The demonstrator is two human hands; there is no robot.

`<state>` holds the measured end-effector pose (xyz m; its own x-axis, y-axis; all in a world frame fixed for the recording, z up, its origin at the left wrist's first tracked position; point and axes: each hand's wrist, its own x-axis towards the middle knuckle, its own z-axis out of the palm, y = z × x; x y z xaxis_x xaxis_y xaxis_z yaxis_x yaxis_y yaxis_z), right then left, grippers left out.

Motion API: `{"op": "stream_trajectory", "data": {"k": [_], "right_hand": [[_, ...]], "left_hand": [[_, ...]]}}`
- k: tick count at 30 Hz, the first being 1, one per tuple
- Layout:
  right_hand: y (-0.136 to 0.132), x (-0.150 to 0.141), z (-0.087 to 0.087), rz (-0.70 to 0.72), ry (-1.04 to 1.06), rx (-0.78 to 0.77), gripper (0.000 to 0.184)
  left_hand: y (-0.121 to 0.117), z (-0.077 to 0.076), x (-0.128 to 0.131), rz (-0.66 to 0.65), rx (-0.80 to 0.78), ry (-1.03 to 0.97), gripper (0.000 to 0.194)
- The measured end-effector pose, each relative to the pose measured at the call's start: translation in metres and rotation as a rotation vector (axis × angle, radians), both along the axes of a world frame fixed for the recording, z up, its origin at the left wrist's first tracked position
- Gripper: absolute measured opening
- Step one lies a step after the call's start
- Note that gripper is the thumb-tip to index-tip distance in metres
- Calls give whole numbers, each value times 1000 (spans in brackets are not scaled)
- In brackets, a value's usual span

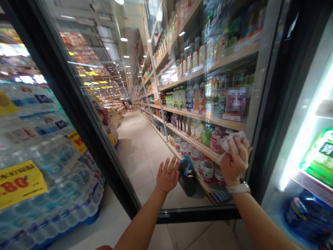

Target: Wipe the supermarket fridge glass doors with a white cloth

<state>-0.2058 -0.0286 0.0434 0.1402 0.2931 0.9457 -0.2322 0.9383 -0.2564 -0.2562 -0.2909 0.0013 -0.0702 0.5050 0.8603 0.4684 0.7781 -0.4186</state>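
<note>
From my end: white cloth [225, 143] is bunched under the right hand [237, 154], fingers holding it at the glass door [192, 215]. Left hand [168, 175] sits lower-left of it, fingers spread; I can't tell if it touches. Bottled drinks [182, 97] show in the glass; water packs [54, 163] left, tiled floor [189, 232] below.

The person's two bare arms reach up toward the glass door [197, 214]. The left forearm [143, 217] crosses the door's bottom rail, slanting to the right. Above this rail I see the left hand [168, 175], flat, its fingers [165, 166] upward and slightly apart; whether the palm touches the door, I cannot tell. The right forearm [256, 213] passes the door's lower right corner, and the right hand [236, 158] is higher, near the door's right edge, fingers bent.
</note>
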Motion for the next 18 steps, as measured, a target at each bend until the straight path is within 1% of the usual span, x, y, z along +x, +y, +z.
{"op": "stream_trajectory", "data": {"k": [2, 3, 6, 11, 18], "right_hand": [[2, -4, 3, 17, 40, -118, 48], [0, -5, 3, 36, 30, -139, 49], [-12, -7, -6, 70, 2, -114, 48], [-35, -6, -33, 122, -113, 91, 49], [-61, 1, -79, 253, -270, 476, 43]], "left_hand": [[0, -1, 0, 8, 3, 0, 67], [0, -1, 0, 11, 5, 1, 67], [1, -1, 0, 9, 5, 0, 65], [0, -1, 0, -6, 11, -7, 63], [1, 3, 1, -14, 11, 2, 63]]}}
